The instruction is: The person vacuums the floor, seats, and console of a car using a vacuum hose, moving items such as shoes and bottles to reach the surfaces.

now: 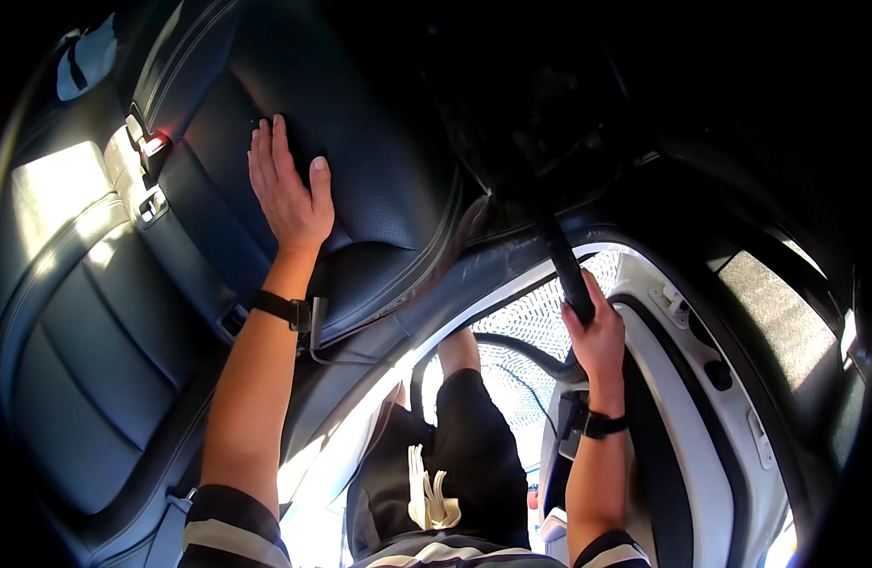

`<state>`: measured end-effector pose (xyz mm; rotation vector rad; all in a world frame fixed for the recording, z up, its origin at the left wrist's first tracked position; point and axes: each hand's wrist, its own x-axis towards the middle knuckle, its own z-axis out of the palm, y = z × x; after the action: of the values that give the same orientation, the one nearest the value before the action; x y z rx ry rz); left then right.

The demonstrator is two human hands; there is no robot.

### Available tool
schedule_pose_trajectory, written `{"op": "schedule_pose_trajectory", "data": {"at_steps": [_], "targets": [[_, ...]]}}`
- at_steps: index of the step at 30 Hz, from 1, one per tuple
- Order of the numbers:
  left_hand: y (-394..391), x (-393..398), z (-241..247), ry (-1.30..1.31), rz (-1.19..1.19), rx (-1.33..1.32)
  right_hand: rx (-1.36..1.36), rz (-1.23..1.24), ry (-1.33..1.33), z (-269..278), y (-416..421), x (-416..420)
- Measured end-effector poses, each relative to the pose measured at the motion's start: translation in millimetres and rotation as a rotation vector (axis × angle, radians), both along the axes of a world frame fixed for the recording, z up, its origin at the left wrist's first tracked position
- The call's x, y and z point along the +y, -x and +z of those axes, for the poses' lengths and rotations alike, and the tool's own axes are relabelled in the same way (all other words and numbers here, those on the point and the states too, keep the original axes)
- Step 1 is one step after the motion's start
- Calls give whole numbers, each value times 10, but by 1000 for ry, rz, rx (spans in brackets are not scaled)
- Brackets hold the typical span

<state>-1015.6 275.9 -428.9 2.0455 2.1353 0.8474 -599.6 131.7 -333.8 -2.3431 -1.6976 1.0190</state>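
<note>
My left hand [292,188] rests flat on the dark leather cushion of a car seat [383,202], its thumb spread from the fingers and nothing in its grasp. My right hand [598,341] grips a black tube [569,273], which looks like a vacuum cleaner wand. That tube slants up into the dark footwell, where shadow hides its far end. Below the grip, a ribbed black hose [525,349] curves away over the patterned ground outside the open doorway.
Left of the cushion rises the seat backrest [99,341], with seat belt buckles [154,145] where they meet. The door sill [436,312] runs beneath my arms. A white open car door [681,440] stands at the right. A thin cable [532,390] hangs near the hose.
</note>
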Motion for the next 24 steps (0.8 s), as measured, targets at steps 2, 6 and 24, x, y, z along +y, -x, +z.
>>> {"op": "schedule_pose_trajectory", "data": {"at_steps": [2, 6, 24], "targets": [[23, -16, 10, 1, 9, 13, -49, 11, 51, 260, -63, -151], [34, -35, 0, -34, 17, 13, 105, -189, -125, 709, 34, -357], [32, -37, -60, -57, 1, 20, -71, 128, -139, -361, 466, 859]]}}
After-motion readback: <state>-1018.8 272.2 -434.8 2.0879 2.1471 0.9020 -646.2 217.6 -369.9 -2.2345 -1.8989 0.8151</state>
